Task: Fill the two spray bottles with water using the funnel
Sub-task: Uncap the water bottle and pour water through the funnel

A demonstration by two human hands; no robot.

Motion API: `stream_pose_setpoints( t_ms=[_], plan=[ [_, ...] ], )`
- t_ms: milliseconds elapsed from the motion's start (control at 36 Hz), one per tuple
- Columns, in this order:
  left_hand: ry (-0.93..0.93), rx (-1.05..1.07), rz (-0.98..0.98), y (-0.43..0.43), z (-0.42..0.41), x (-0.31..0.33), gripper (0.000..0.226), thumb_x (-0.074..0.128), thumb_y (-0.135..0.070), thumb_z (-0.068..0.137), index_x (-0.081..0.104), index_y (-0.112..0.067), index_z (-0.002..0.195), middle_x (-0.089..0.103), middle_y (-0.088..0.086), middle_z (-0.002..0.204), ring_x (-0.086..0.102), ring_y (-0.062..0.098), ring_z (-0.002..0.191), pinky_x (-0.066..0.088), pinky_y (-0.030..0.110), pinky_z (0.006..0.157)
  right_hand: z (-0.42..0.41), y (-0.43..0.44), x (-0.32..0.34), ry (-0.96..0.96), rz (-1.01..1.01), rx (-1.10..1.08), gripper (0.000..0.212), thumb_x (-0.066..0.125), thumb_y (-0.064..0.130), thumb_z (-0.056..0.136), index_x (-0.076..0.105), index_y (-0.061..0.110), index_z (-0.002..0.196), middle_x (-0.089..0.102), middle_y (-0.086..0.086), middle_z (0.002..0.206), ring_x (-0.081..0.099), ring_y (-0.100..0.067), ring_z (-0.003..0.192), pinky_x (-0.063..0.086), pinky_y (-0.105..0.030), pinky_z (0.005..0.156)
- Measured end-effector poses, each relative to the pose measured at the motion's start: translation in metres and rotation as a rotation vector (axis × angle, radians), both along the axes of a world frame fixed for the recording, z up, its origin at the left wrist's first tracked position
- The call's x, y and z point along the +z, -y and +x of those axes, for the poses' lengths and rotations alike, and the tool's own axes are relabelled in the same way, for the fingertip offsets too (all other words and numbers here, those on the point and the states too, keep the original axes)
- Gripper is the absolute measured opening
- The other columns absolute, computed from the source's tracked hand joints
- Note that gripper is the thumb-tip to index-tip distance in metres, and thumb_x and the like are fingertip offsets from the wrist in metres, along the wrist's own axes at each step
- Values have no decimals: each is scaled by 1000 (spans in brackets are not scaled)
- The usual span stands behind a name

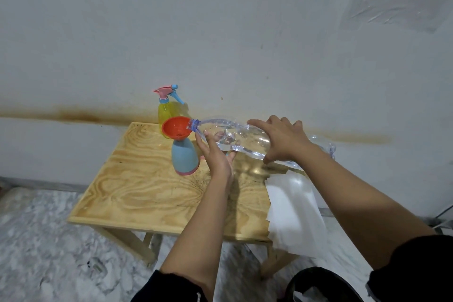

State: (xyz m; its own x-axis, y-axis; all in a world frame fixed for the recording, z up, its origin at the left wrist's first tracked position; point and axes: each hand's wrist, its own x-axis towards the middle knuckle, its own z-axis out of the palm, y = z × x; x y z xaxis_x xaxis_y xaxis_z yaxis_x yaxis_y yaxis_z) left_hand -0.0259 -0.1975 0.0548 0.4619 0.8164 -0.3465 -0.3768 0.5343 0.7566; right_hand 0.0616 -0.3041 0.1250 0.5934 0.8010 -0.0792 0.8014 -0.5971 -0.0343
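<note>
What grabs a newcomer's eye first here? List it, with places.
The orange funnel in the blue bottle at the table's middle stands out first. Both hands hold a clear water bottle tipped on its side, mouth at the funnel's rim: left hand under its neck, right hand on top. A yellow spray bottle stands behind, by the wall.

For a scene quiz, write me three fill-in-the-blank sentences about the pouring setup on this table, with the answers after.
1. The funnel sitting in the blue spray bottle is ____ in colour.
2. The clear water bottle is held by ____ hands.
3. The spray bottle with its trigger head still on is ____.

Missing words: orange; both; yellow
</note>
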Motion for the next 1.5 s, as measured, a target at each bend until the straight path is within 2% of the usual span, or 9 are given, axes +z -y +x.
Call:
stream_pose_setpoints(
  t_ms=[56, 250, 444, 944, 1083, 1167, 1250, 1417, 1500],
  plan=[
    [10, 3, 3, 0, 0, 0, 50, 38, -48, 97, 20, -42, 143, 56, -11, 105, 48, 25, 125, 51, 37, 68, 0, 0, 2, 4, -2, -3, 100, 77, 35, 62, 17, 47, 141, 43, -2, 123, 43, -25, 113, 31, -44, 92],
    [-81, 12, 138, -1, 4, -2, 51, 38, -48, 97, 20, -41, 144, 50, -21, 103, 43, 22, 124, 47, 50, 89, 0, 0, 5, 19, -12, -2, 100, 78, 36, 62, 17, 46, 141, 43, -2, 124, 43, -26, 114, 32, -44, 92],
    [16, -27, 20, -2, 3, -7, 51, 41, -53, 94, 22, -45, 141, 62, 2, 113, 53, 30, 120, 53, 47, 81, -2, 1, 6, 30, -23, -1, 101, 78, 36, 61, 16, 46, 141, 43, -3, 125, 43, -27, 114, 32, -46, 93],
    [42, -34, -20, -1, -2, -6, 51, 41, -51, 95, 23, -45, 141, 59, 1, 109, 60, 30, 111, 55, 42, 71, -8, 4, 0, 1, -9, -11, 101, 77, 36, 61, 17, 46, 141, 43, -4, 124, 43, -27, 115, 33, -47, 94],
    [-6, -42, -1, -4, -6, -9, 53, 42, -50, 95, 22, -43, 143, 55, -5, 115, 51, 29, 121, 48, 53, 91, -11, 4, -10, -39, 2, -30, 102, 77, 36, 61, 16, 46, 142, 43, -4, 124, 43, -27, 115, 35, -47, 95],
    [-28, -32, 18, -8, -7, -12, 52, 41, -47, 97, 21, -43, 144, 50, -14, 117, 52, 19, 116, 48, 47, 84, -13, 3, -16, -69, 20, -35, 102, 77, 37, 61, 15, 46, 142, 42, -4, 125, 42, -28, 116, 35, -48, 96],
    [-42, -5, 76, -10, -9, -11, 49, 39, -42, 99, 22, -38, 145, 46, -23, 94, 55, 4, 80, 49, 39, 77, -15, 4, -24, -112, 56, -43, 102, 78, 38, 62, 15, 47, 142, 40, -3, 127, 41, -27, 117, 34, -48, 95],
    [-114, -54, 159, -18, -14, -1, 48, 45, -44, 96, 27, -46, 140, 54, -3, 123, 59, 25, 112, 51, 29, 58, -22, 2, -41, -204, 175, -77, 102, 78, 37, 62, 16, 45, 142, 40, -2, 124, 42, -25, 117, 35, -44, 91],
    [-85, -69, 266, -22, -15, 10, 47, 49, -43, 94, 31, -47, 137, 50, 3, 134, 62, 18, 96, 51, 26, 54, -24, 2, -49, -248, 279, -100, 101, 77, 35, 62, 17, 45, 142, 41, -1, 118, 45, -24, 112, 37, -42, 89]
  ],
)
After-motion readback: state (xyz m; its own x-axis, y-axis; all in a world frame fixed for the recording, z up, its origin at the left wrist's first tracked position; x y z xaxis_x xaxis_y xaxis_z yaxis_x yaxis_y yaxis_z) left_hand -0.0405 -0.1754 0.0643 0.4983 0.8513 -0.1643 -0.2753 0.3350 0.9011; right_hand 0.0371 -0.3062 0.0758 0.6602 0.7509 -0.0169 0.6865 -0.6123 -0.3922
